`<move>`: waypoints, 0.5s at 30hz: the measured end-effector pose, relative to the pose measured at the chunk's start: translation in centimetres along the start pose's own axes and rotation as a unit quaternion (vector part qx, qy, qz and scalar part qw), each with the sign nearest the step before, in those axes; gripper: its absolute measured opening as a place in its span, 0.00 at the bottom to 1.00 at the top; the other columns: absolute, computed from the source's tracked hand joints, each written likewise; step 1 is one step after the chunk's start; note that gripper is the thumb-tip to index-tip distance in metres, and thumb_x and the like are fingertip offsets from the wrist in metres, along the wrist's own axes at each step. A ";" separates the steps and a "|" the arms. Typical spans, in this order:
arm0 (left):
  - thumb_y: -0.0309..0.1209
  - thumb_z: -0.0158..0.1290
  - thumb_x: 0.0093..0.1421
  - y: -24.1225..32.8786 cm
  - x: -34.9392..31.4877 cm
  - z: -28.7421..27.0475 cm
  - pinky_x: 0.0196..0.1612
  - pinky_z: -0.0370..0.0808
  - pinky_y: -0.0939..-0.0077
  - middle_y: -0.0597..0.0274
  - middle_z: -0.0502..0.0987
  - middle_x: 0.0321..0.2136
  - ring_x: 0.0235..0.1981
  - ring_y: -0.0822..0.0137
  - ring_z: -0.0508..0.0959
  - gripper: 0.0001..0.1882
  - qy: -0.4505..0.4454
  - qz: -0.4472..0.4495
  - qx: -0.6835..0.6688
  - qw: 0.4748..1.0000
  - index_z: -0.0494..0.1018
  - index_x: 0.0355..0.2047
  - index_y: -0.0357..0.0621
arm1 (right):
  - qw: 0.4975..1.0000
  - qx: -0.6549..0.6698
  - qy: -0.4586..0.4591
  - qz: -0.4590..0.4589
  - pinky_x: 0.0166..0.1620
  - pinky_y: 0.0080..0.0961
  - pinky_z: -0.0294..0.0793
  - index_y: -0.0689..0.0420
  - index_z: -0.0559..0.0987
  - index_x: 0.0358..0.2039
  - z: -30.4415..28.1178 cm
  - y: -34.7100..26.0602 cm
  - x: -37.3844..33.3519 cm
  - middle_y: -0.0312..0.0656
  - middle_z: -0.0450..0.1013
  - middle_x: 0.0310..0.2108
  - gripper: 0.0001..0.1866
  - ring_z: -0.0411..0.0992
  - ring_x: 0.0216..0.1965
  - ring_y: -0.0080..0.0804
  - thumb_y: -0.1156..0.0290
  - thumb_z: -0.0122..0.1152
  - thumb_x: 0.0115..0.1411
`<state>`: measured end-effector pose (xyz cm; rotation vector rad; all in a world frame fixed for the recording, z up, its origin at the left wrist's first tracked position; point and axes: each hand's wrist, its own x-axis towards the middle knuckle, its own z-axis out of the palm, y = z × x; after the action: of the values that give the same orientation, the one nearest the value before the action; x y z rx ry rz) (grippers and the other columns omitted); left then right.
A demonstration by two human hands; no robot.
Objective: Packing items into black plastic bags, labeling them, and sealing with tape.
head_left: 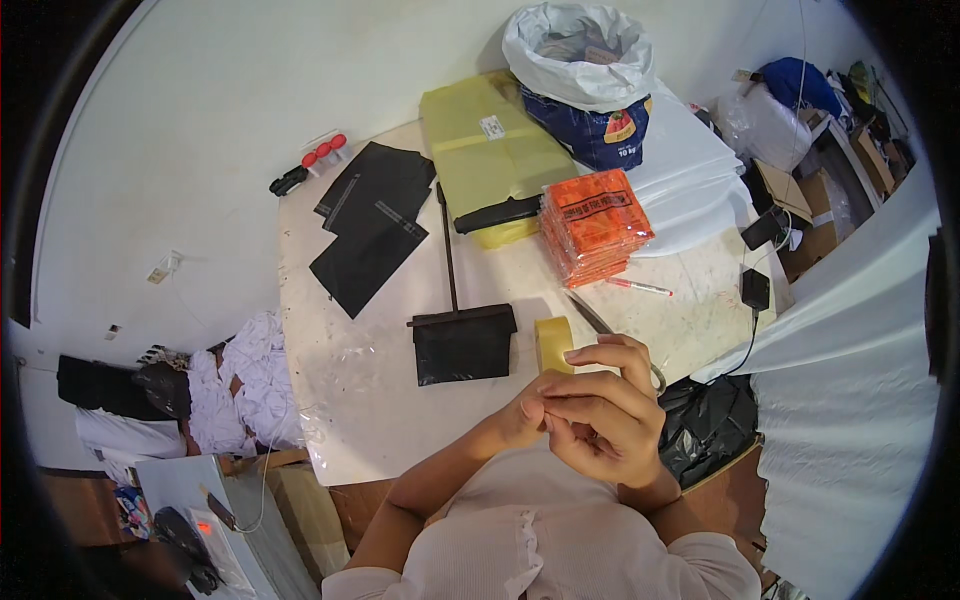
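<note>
My two hands meet just above the table's near edge. My left hand comes in from the lower left and is partly covered by my right hand, whose fingers curl over it. Both close on the lower edge of a beige tape roll, which stands on its edge right behind them. My right index finger lies against the roll's side. What the fingertips pinch is hidden.
On the white table lie a black bag on a thin rod, flat black bags, a yellow-green bag stack, orange packets, a red pen and a white sack. A black adapter sits at the right edge.
</note>
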<state>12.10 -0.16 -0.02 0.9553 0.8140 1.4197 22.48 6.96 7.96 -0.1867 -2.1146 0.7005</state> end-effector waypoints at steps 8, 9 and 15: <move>0.78 0.29 0.41 -2.0 -0.4 -1.5 0.37 0.67 0.82 0.62 0.71 0.38 0.38 0.75 0.70 0.48 -0.137 -0.012 -0.119 0.983 0.69 0.35 0.43 | 0.983 0.155 -0.032 0.096 0.43 0.34 0.66 0.56 0.80 0.25 -0.6 0.8 0.1 0.37 0.75 0.27 0.11 0.70 0.38 0.40 0.77 0.63 0.36; 0.79 0.26 0.38 -1.8 -0.1 -1.5 0.28 0.65 0.84 0.63 0.72 0.28 0.28 0.76 0.71 0.48 -0.185 0.005 -0.110 0.977 0.69 0.28 0.44 | 0.979 0.168 -0.037 0.106 0.44 0.34 0.65 0.57 0.79 0.25 -0.6 0.9 0.1 0.38 0.75 0.26 0.11 0.69 0.38 0.40 0.76 0.65 0.35; 0.80 0.20 0.36 0.4 0.5 -0.4 0.11 0.57 0.85 0.70 0.64 0.06 0.07 0.75 0.63 0.47 -0.245 -0.016 -0.097 0.965 0.64 0.12 0.45 | 0.946 0.279 -0.105 0.129 0.45 0.33 0.65 0.56 0.79 0.25 -0.7 1.6 0.7 0.39 0.75 0.27 0.11 0.69 0.37 0.40 0.74 0.67 0.36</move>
<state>11.59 0.32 0.21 1.0732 0.3154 1.1389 22.46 8.83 7.93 -0.0767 -2.0134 1.5017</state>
